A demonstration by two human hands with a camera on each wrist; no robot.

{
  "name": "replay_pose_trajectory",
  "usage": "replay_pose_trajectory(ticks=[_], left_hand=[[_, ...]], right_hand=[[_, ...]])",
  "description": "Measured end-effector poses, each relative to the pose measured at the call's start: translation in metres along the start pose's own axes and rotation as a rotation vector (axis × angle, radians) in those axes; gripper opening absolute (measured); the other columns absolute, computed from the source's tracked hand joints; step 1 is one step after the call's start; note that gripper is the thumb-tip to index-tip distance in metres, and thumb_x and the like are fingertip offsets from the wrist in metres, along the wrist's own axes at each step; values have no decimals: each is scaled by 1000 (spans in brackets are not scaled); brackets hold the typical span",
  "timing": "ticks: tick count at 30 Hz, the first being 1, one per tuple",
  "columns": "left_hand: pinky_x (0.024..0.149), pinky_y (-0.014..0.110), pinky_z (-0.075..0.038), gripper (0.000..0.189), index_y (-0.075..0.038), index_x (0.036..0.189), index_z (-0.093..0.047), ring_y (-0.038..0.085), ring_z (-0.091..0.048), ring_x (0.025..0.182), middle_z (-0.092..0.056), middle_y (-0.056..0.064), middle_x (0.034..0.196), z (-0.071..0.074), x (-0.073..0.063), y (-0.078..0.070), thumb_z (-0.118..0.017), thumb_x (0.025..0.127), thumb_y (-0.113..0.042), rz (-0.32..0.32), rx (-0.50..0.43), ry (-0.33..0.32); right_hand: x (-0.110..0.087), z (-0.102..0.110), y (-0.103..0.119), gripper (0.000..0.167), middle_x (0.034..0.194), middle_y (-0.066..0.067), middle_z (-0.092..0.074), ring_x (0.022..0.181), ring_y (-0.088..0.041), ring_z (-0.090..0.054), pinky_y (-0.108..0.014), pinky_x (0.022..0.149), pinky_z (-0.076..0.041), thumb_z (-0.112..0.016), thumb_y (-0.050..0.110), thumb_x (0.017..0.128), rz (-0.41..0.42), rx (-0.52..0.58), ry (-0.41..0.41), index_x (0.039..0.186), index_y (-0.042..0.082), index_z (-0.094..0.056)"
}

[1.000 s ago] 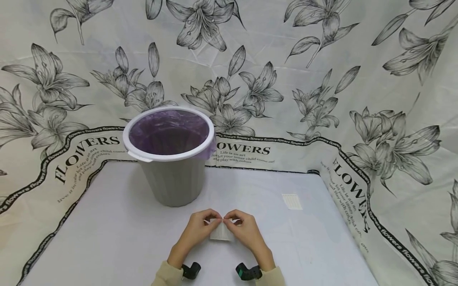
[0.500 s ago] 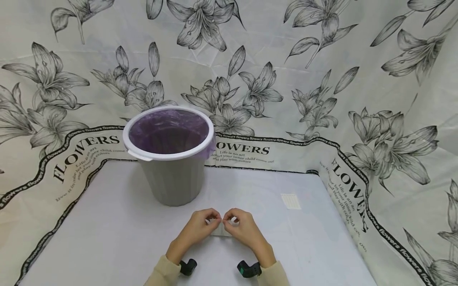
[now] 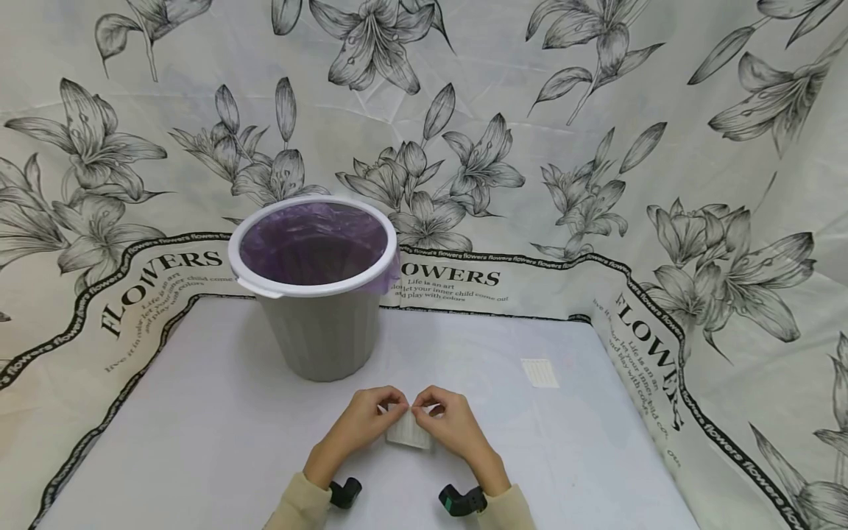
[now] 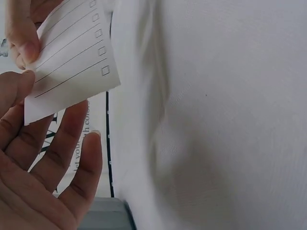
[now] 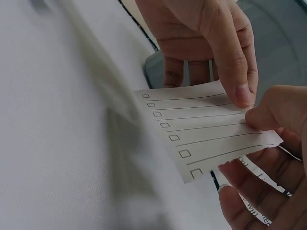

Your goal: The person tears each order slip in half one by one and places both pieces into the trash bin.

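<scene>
A small white slip of lined paper (image 3: 408, 434) with a column of checkboxes is held above the table by both hands. My left hand (image 3: 366, 421) pinches its upper edge between thumb and index finger. Close beside, my right hand (image 3: 454, 425) pinches the same edge, the thumb tips almost meeting. In the right wrist view the paper (image 5: 201, 125) looks whole between the two pinches, with one ragged short side. The left wrist view shows the left hand's other fingers spread loosely behind the paper (image 4: 72, 62). The part under the thumbs is hidden.
A grey bin (image 3: 321, 342) with a white rim and a purple liner bag (image 3: 311, 228) stands at the back left of the white table (image 3: 199, 442). Another lined paper piece (image 3: 539, 373) lies flat at the right. A flower-printed cloth (image 3: 490, 221) borders the table.
The paper tilted up out of sight half a second ago and now shows more of its face again below the fingers. Both hands stay in nearly the same place, still pinching.
</scene>
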State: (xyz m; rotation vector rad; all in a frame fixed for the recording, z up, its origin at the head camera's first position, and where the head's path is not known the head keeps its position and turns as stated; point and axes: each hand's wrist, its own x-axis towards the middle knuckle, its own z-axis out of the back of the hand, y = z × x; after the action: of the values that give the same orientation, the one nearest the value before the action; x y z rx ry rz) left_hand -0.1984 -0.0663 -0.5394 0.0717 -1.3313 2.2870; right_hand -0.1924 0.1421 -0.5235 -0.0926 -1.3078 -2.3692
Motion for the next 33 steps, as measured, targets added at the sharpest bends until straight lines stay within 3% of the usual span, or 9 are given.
replay_pose_trajectory(ticks=[3,8,16,25,33], left_hand=[[74,25,-56,13,-13,100,-74,16,-70,93,-77,-1,99,1,0,0,-67,102,-23,4,4,17],[73,23,-55,10,-14,99,-74,21,-72,99,-77,0,101,3,0,0,-66,102,-19,22,10,49],[73,22,-56,10,-16,99,-74,19,-73,100,-78,1,104,4,-1,-3,-64,102,-17,8,52,92],[73,23,-54,10,-17,98,-73,16,-70,99,-77,0,104,7,-1,-2,-65,102,-20,44,-1,102],[79,25,-54,13,-17,99,-74,17,-71,102,-77,-2,104,8,0,0,-64,103,-23,61,-16,114]], right_hand=[[0,-1,-2,4,91,3,-74,86,-8,-68,-31,75,-59,-71,13,94,-12,12,2,92,10,-73],[0,-2,-3,1,91,3,-74,87,-8,-67,-34,75,-60,-74,12,91,5,2,30,92,12,-73],[2,2,0,9,85,7,-74,82,-5,-65,-32,74,-58,-76,10,89,40,-59,44,86,18,-74],[2,0,1,9,84,7,-73,79,-2,-63,-28,74,-57,-77,9,89,116,-71,29,87,17,-74],[0,-1,-1,7,84,7,-73,80,-2,-64,-33,75,-59,-77,10,90,117,-65,22,87,17,-75]])
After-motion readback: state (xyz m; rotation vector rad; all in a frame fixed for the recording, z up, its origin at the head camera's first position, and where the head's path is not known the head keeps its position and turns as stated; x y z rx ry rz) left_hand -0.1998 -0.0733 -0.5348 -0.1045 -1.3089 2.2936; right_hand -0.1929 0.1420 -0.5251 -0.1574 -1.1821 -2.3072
